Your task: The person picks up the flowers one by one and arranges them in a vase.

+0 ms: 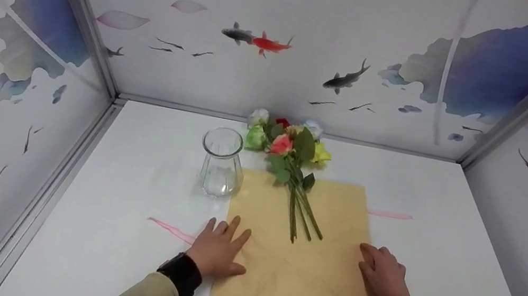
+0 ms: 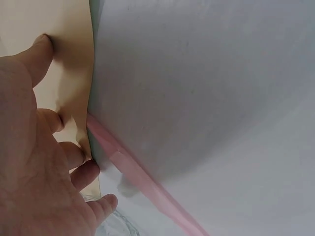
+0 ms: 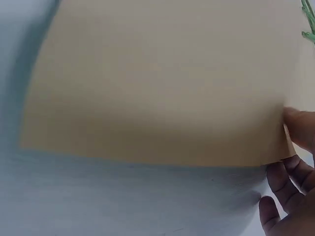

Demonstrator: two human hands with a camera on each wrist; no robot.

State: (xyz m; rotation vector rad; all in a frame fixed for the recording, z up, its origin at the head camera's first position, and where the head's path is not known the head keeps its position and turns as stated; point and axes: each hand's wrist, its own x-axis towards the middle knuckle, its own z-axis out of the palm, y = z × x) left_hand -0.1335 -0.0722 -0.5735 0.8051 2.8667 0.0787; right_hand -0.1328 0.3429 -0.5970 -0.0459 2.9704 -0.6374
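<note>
A sheet of brown kraft paper (image 1: 295,282) lies flat on the white table. My left hand (image 1: 219,250) rests on its left edge with fingers spread. At the right edge my right hand (image 1: 385,275) pinches the paper; in the right wrist view the thumb (image 3: 299,127) is above the edge and fingers are below it, lifting it slightly. A bunch of artificial flowers (image 1: 281,144) in several colours lies at the paper's far end, green stems (image 1: 304,211) pointing toward me. A pink ribbon (image 1: 389,214) runs under the paper, its other end showing near my left hand.
An upright clear glass vase (image 1: 221,170) stands just left of the paper's far left corner, beside the flower heads. White printed panels (image 1: 190,77) with fish and petals enclose the table (image 1: 133,158) at the back and both sides.
</note>
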